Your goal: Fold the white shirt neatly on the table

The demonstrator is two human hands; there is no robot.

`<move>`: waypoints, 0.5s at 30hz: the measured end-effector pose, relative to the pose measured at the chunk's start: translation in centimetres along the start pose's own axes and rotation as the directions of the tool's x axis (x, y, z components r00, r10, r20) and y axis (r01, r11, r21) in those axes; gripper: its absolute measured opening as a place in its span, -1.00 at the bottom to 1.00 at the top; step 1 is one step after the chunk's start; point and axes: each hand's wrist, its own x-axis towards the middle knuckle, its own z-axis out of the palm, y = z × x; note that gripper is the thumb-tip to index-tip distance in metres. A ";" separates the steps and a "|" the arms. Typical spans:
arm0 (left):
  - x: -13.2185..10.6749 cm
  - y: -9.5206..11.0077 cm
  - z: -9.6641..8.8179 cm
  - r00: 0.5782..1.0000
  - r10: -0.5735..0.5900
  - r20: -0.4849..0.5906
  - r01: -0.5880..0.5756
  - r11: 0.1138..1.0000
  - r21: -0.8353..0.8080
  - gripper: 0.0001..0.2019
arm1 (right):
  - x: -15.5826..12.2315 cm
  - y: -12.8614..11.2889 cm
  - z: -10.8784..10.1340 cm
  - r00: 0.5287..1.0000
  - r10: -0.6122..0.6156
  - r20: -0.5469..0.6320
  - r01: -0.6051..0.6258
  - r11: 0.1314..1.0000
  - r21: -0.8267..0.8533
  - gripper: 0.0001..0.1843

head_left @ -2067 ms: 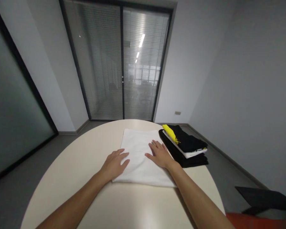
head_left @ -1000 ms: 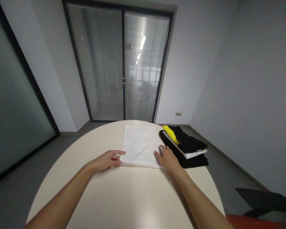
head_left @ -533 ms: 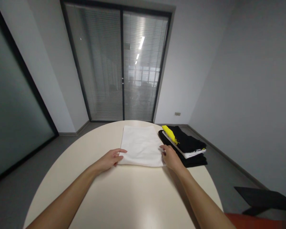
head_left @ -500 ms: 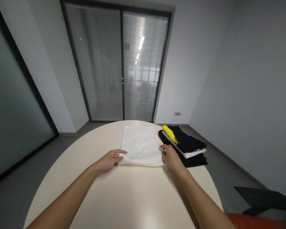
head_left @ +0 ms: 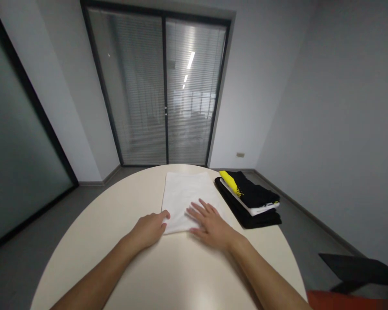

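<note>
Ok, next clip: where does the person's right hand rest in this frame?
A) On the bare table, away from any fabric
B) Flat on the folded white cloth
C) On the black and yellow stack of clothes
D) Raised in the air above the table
B: the right hand lies palm down, fingers spread, on the near part of the white cloth, apart from the stack of clothes to its right.

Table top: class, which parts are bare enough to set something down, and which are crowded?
Bare table lies left of the white cloth and near the viewer. The left hand and right hand occupy the cloth's near edge. The folded clothes stack crowds the right.
</note>
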 end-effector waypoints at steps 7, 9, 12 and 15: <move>-1.0 0.9 -1.0 0.943 0.299 -0.145 -0.281 0.950 0.137 -0.55 | 0.2 -2.3 1.7 0.967 -0.020 0.256 -0.002 0.997 0.083 -0.27; -0.9 0.7 -0.8 0.901 0.412 -0.134 -0.407 0.911 0.064 -0.58 | 0.2 -2.0 1.3 0.981 -0.052 0.189 0.044 0.998 0.044 -0.36; -0.5 0.2 -0.6 0.880 0.470 -0.066 -0.472 0.881 -0.027 -0.61 | 0.3 -1.6 0.4 0.990 -0.123 0.074 0.126 0.991 -0.035 -0.49; -0.3 0.0 -0.7 0.873 0.486 -0.037 -0.486 0.874 0.005 -0.66 | 0.6 -1.3 -0.3 0.986 -0.152 0.061 0.158 0.981 -0.115 -0.65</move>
